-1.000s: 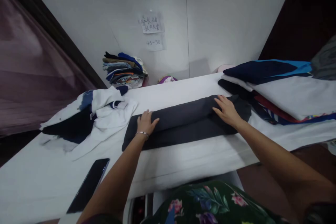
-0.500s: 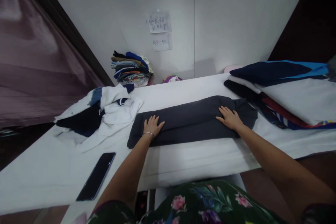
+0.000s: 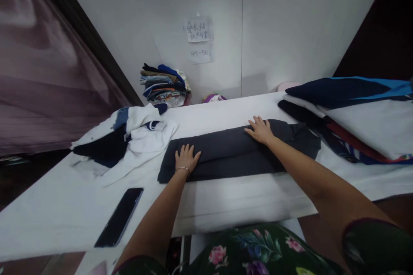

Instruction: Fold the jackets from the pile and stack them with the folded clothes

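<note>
Clothes-folding workroom: white table [image 3: 245, 202], stacked clothes [image 3: 164, 87], wall note [image 3: 199, 29].

Charcoal cloth [image 3: 232, 157], green floral clothing [image 3: 254, 247]

Right hand [image 3: 260, 131]: slid left along the dark grey garment [image 3: 226, 159], nearer the far edge of the bench [image 3: 226, 109].
Floral sleeve [image 3: 371, 245]: showed more at lower right.

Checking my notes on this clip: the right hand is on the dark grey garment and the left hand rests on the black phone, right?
No: the head view shows the left hand on the dark grey garment, not the black phone, which lies apart on the white table. The right hand is as you said.
</note>
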`<state>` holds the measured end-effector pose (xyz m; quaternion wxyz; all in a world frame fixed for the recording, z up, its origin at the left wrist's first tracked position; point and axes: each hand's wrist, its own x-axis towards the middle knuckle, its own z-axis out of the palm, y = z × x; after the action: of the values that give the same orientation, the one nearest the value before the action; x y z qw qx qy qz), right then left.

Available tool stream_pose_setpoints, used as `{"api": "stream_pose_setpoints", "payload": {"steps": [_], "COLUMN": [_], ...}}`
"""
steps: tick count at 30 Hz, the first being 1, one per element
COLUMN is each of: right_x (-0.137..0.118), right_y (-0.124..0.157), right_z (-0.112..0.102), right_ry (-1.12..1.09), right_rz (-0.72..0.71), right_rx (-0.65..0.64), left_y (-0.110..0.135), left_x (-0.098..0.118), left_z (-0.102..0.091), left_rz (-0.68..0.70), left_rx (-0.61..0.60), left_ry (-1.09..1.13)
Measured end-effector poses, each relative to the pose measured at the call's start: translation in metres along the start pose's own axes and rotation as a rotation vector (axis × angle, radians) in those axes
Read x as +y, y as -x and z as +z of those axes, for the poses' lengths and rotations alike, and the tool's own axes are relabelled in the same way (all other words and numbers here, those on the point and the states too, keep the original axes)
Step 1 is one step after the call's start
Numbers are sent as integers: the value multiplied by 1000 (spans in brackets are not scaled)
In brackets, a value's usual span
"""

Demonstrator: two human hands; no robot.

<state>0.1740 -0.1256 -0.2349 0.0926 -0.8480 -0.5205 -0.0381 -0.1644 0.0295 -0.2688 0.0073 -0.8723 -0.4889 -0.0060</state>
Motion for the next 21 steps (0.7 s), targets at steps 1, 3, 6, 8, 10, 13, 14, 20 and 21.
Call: {"api": "stream_pose_setpoints", "payload": {"steps": [1,3,6,8,10,13,14,20,21], "right_x": [7,29,61,71,72,69,67,54,51], "right_y": [-3,-5,1,6,7,4,2,13,18], "right_z": [4,14,30,37,39,34,31,30,34], "right_ry": [13,32,35,38,40,30,24,28,36], "right_rz": [40,145,252,262,263,259,259,148,114], "right_rx": [-27,-98,-164,-154,-141,-147,-161,-104,-86], "left_y": [0,1,2,3,3,2,2,3,4], "left_x": [-1,-1,1,3,3,3,3,3,3], "left_z": [1,1,2,2,1,2,2,5,5], "left_rz": [2,8,18,20,18,16,15,14,13], "left_rx": [5,17,31,34,26,17,19,26,27], "left_ry": [-2,-13,-31,-36,-32,-19,-14,33,38]}}
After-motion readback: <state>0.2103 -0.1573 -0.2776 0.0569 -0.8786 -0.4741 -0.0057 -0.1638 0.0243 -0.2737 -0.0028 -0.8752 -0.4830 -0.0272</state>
